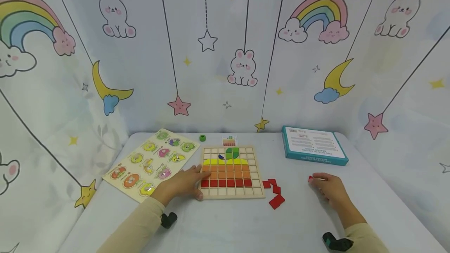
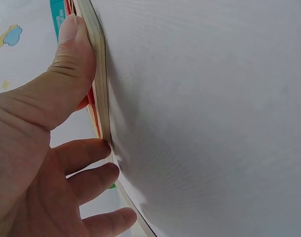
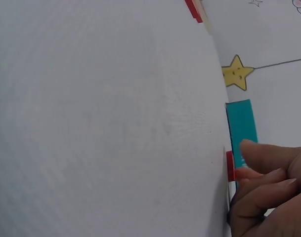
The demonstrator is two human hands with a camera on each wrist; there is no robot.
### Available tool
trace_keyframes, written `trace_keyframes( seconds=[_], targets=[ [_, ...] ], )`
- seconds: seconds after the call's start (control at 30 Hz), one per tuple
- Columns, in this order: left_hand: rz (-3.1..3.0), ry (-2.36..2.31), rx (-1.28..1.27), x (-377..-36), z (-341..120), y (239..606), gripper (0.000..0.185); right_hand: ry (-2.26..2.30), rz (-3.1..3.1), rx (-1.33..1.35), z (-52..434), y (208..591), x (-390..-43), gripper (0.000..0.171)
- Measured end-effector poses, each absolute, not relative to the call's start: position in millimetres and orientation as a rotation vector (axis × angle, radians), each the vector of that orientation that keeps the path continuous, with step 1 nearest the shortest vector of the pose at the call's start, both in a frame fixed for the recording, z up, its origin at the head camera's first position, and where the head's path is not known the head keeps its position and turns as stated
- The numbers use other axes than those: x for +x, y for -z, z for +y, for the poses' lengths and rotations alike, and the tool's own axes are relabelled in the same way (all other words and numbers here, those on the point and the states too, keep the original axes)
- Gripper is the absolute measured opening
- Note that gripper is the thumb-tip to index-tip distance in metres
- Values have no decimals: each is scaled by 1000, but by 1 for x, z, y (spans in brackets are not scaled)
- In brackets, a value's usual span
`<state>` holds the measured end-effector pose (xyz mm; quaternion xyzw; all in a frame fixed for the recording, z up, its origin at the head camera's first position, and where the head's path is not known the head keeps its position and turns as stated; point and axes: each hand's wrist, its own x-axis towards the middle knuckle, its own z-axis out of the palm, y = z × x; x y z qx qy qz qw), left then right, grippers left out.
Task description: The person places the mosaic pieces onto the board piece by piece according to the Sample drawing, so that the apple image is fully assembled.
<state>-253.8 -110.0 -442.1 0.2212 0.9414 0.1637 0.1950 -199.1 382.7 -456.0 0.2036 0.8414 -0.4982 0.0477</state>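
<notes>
A wooden grid board [image 1: 233,197] lies on the table, with rows of yellow, orange and red tiles, a green leaf shape and a small dark blue piece. My left hand [image 1: 186,182] rests at its left side, the index finger over the orange rows and the thumb by the lower left corner. In the left wrist view, the thumb and fairly straight fingers [image 2: 98,180] lie along the board's edge [image 2: 102,98]. Off to the right, my right hand [image 1: 329,188] pinches a small red tile [image 3: 231,166] between thumb and fingers, low over the table.
Several loose red tiles [image 1: 277,201] lie right of the board. A fruit puzzle board [image 1: 140,159] sits at the left, a teal box [image 1: 316,145] at the back right. Behind the grid stand a small picture card [image 1: 229,141] and a green round piece [image 1: 202,138].
</notes>
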Motion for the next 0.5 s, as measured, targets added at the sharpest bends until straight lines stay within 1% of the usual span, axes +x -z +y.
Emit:
trace_keyframes(
  seconds=[0.1,0.23,0.33,0.5],
  targets=[
    [2639,-465,614,-253,-110,443,83,1332,2701,559,376,456,-201,40],
    [2654,-454,618,-253,-111,444,83,1257,2759,533,372,454,-202,33],
    [2655,-452,619,-253,-110,445,83,1311,2725,540,371,453,-201,36],
    [2651,-450,617,-253,-111,445,83,1653,2514,530,374,455,-199,46]
  ],
)
